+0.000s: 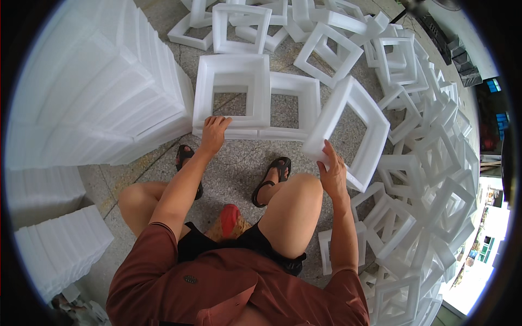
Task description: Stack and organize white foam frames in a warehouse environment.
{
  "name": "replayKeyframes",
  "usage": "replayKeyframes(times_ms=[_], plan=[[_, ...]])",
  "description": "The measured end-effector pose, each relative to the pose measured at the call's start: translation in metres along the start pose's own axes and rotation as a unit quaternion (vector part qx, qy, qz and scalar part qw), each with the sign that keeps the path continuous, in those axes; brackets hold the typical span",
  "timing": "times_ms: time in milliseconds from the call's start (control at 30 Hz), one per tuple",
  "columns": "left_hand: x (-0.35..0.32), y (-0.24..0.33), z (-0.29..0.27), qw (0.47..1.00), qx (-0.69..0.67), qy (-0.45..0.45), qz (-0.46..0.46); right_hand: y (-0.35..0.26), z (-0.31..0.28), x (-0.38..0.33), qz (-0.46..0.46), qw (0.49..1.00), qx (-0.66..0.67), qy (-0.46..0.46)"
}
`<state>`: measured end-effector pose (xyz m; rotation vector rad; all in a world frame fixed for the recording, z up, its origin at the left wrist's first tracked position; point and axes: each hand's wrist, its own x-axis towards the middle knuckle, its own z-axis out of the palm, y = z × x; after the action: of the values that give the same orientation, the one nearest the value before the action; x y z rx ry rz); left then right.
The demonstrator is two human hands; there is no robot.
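Note:
My left hand (216, 134) rests with its fingers hooked over the near rim of a square white foam frame (203, 89), which lies on top of another frame. Against its right side stands a second white foam frame (309, 100), lower down on the floor. My right hand (333, 169) grips the near corner of a third frame, the tilted foam frame (375, 146), thumb on its inner side. This one is raised and turned at an angle, its left edge close to the second frame. Part of the right hand's fingers is hidden behind the foam.
Tall stacks of white foam sheets (98, 81) rise on the left, with a lower foam stack (65, 250) nearer me. A big loose heap of foam frames (435, 163) fills the right side. More scattered frames (242, 11) lie ahead on the speckled floor (228, 185).

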<state>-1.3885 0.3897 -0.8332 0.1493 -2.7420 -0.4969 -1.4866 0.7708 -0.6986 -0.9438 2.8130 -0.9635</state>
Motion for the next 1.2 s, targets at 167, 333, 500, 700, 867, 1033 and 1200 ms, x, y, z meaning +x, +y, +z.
replayKeyframes(times_ms=[167, 333, 500, 700, 867, 1033, 1200], plan=[[-0.017, -0.027, 0.005, 1.0, -0.004, 0.002, 0.002, 0.008, 0.082, 0.063, -0.132, 0.988, -0.042, -0.066], [-0.024, -0.032, 0.006, 1.0, -0.003, -0.024, -0.001, 0.017, 0.171, 0.087, -0.188, 0.979, -0.017, -0.08], [-0.018, -0.024, 0.012, 0.998, 0.004, -0.068, 0.01, 0.015, 0.164, 0.074, -0.129, 0.987, -0.045, -0.086], [-0.031, -0.011, -0.019, 0.996, 0.058, -0.059, -0.038, 0.065, 0.077, 0.0, 0.064, 0.982, -0.144, 0.108], [-0.045, 0.016, -0.015, 0.999, 0.011, -0.036, -0.025, 0.205, -0.079, -0.171, 0.449, 0.744, -0.388, 0.308], [-0.028, 0.048, -0.031, 0.998, -0.007, -0.048, -0.044, 0.247, -0.135, -0.332, 0.702, 0.613, -0.328, 0.158], [0.025, 0.108, -0.08, 0.997, -0.072, 0.02, -0.028, 0.232, -0.133, -0.377, 0.668, 0.66, -0.235, 0.252]])
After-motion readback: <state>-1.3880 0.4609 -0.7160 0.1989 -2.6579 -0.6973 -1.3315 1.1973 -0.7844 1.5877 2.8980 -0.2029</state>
